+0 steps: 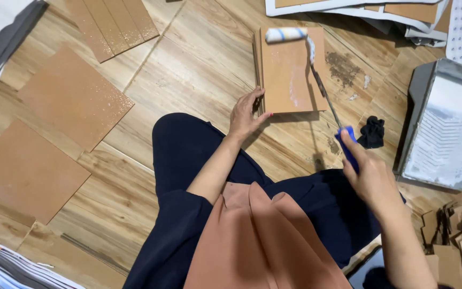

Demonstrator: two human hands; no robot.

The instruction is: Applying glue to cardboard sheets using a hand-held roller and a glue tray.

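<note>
roller (286,34): light, stiff; best held by blue handle (347,143)
right hand (372,179): fingers wrapped round handle
left hand (244,115): fingers spread, pinning thin brown boards (290,75), probably slippery

Left hand (246,114) lies flat, fingers (256,96) spread; right hand (371,174) is closed in a fist-like grip.

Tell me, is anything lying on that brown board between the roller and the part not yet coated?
Nothing visible. The roller, held by the right hand, rests at the far edge of the top board; its face is bare down to the left hand steadying the near corner.
</note>
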